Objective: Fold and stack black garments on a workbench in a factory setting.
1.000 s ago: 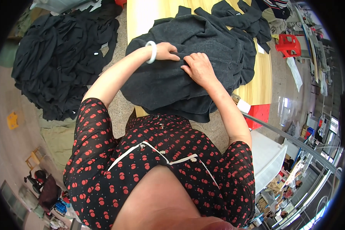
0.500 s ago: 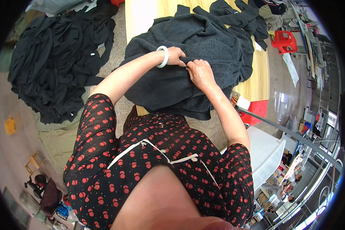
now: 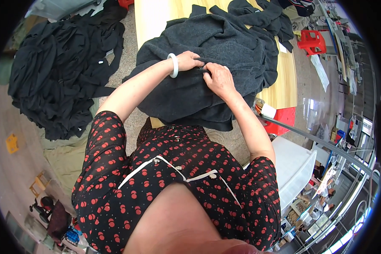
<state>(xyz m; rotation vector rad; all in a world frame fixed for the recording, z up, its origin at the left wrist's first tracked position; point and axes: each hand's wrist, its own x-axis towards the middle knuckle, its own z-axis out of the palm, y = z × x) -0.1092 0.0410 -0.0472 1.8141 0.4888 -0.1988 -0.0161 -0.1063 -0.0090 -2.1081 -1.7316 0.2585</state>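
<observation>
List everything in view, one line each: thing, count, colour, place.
dark grey garment: one, charcoal, bunched on the table under both hands
wooden table: one, pale yellow, ahead
pile of dark clothes: one, black, on the floor at left
red stool: one, red, upper right
white bin: one, white, at right
bangle: one, white, on the left wrist
left hand: pinching the garment
right hand: pinching the garment beside it
</observation>
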